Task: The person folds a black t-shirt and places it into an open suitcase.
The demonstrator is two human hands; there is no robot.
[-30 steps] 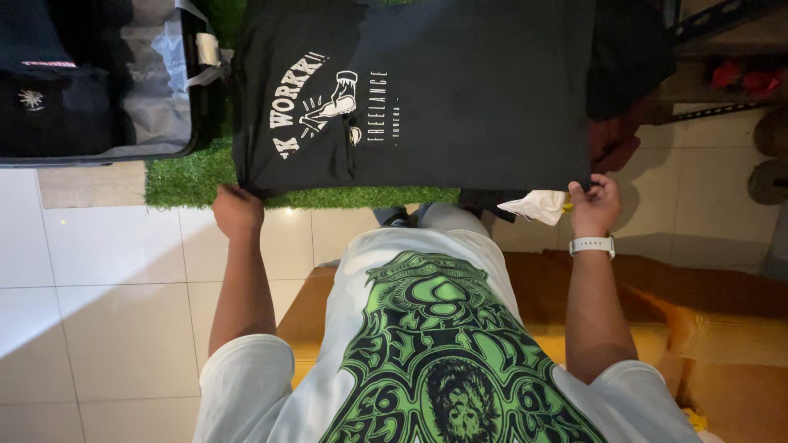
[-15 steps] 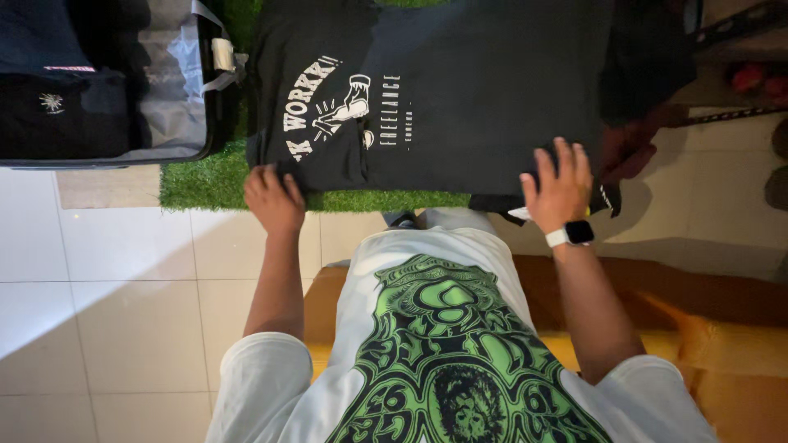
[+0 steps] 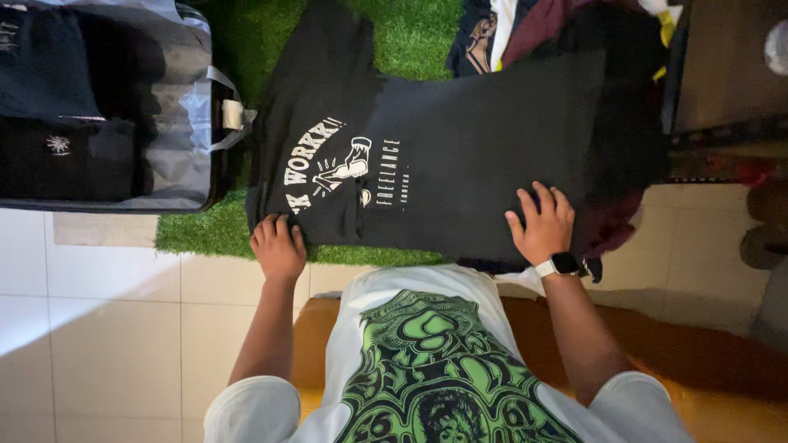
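Pressing a black T-shirt (image 3: 476,156) flat across the middle of the frame, I work from above with both hands on its near hem. My left hand (image 3: 279,246), at centre left, lies on the lower corner of the shirt with the fingers curled loosely together, just below the white print; whether it pinches the cloth or only rests on it I cannot tell. My right hand (image 3: 543,226), at centre right, is spread palm down on the fabric, fingers fanned, a smartwatch with a white band (image 3: 561,264) on the wrist. The shirt lies partly on a green artificial-grass mat (image 3: 402,33) that fills the upper middle and partly over a dark heap of clothes at the right.

An open black suitcase (image 3: 107,123) with grey lining and folded dark garments takes the upper left, just beside the shirt's sleeve. A pile of mixed clothes (image 3: 525,25) sits at the top right. White floor tiles (image 3: 98,328) run along the lower left.

Doing this well, in my judgement, means keeping the spread palm flat and the pressure even, so the cloth smooths outward without bunching, while the left hand anchors the corner and keeps the hem straight. The sleeve near the suitcase looks creased and wants the same care.
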